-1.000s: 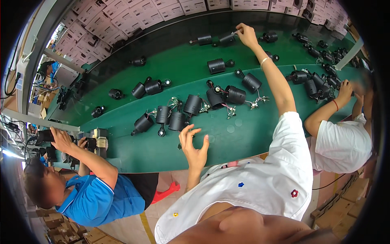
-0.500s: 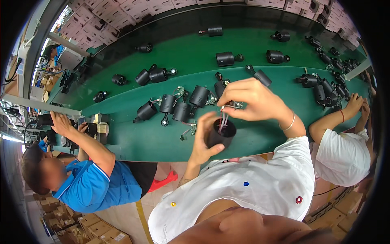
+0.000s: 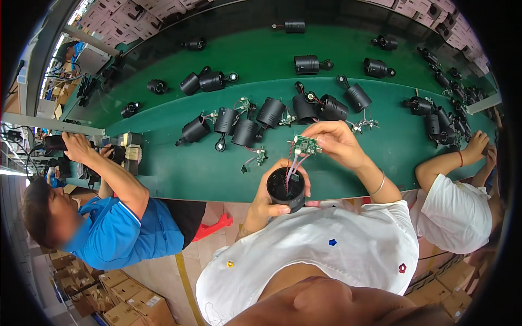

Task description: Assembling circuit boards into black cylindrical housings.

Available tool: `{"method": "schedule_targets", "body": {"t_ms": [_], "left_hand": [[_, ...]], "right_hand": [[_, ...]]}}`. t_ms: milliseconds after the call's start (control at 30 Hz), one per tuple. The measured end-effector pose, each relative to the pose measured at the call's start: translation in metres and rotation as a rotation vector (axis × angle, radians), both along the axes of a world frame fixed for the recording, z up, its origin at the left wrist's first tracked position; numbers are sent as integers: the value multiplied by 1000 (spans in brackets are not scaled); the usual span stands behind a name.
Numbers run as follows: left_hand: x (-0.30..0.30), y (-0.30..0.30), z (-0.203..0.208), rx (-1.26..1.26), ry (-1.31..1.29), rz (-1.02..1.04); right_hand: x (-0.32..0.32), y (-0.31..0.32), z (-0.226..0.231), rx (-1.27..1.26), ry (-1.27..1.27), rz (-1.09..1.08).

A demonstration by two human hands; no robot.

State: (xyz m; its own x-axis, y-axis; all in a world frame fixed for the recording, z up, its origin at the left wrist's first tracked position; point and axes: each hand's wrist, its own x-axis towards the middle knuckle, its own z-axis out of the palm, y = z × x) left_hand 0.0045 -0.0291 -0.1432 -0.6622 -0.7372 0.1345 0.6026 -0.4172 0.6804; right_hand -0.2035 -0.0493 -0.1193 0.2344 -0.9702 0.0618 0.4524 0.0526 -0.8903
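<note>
My left hand (image 3: 262,200) is wrapped round a black cylindrical housing (image 3: 293,204), its open end tilted up toward me. Thin red, black and pale wires (image 3: 294,167) run out of the housing to a small green circuit board (image 3: 308,145). The board is pinched between thumb and fingers of my right hand (image 3: 341,145), just above the housing's mouth. White connectors sit along the board's lower edge. Beyond my hands lie several similar black housings (image 3: 269,112), some with boards and wires hanging out, such as the loose board (image 3: 261,156) to the left.
A green workbench (image 3: 179,174) stretches across, with a green strip (image 3: 255,60) behind it carrying more housings. On the left a person in a blue shirt (image 3: 122,228) handles black parts; another person's hand (image 3: 476,145) is at the right beside piled housings (image 3: 435,122). White boxes (image 3: 117,24) are stacked behind.
My right hand has lowered and turned, bringing the circuit board's face into view. My left hand has shifted slightly left and nearer with the housing. The view has tilted slightly.
</note>
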Motion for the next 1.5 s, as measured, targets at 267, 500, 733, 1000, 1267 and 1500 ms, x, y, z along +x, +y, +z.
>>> {"method": "schedule_targets", "body": {"t_ms": [267, 500, 733, 1000, 1267, 1500], "left_hand": [[2, -2, 5, -24, -96, -100], [14, -6, 12, -191, -320, -73], [3, 5, 12, -283, -368, 179], [1, -4, 18, -680, -393, 73], [1, 0, 14, -590, -434, 25], [-7, -1, 10, -156, -44, -15]], "right_hand": [[4, 7, -17, -73, 159, -140], [5, 2, -4, -587, 827, -202], [-8, 2, 27, -463, 903, -128], [-4, -5, 46, -187, 865, 60], [-8, 5, 41, -103, 860, -12], [-15, 8, 34, -281, 649, -14]]}}
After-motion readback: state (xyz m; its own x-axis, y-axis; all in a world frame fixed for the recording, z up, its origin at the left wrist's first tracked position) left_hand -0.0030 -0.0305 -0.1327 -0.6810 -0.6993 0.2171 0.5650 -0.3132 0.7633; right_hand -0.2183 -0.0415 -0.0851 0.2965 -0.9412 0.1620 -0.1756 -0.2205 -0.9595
